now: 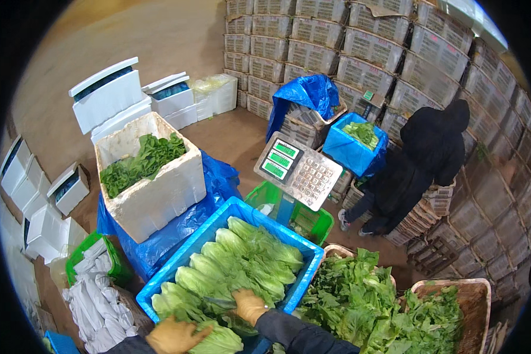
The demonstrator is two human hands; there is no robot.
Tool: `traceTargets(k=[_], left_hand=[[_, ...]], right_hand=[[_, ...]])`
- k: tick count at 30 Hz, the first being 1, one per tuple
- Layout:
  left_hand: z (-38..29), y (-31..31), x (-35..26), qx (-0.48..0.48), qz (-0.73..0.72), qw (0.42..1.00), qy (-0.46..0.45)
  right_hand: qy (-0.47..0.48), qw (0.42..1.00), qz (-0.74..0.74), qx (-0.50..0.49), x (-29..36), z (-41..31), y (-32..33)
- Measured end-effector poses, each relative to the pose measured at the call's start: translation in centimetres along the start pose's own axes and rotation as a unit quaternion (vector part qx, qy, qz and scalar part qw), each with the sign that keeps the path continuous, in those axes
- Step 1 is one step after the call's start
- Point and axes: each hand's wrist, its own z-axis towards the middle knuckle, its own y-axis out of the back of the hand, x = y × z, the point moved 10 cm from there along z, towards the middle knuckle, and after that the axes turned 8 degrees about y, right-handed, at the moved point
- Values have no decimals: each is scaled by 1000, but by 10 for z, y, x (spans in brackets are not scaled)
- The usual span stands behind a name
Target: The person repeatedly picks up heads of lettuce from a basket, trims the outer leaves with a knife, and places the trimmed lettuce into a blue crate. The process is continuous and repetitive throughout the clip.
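Observation:
Rows of romaine lettuce heads [221,261] lie side by side in a crate lined with blue plastic [181,248]. My left hand [177,336], in a tan glove, is at the near left corner, its fingers laid against the nearest lettuce head [219,340]. In a matching glove, my right hand [249,306] reaches among the leaves at the near middle of the crate. Beside its fingers shows a dark, blade-like thing [219,303], partly covered by leaves. The fingertips of my right hand are hidden, so its grip is unclear.
A digital scale display [298,170] rises behind the crate. A foam box of greens [155,199] stands left, a bin of loose leaves [349,301] right. Grey-white bundles [99,309] lie lower left. A person in dark clothes [416,163] bends near stacked crates [367,75].

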Motion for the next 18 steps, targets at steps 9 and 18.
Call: traceTargets(k=[9,18], left_hand=[[125,-55,-33,-96,63,966,-231],[167,-117,-20,-154,45,936,-313]], right_hand=[[-20,985,172,16,-48,31,6],[-63,991,120,5,-52,38,-12]])
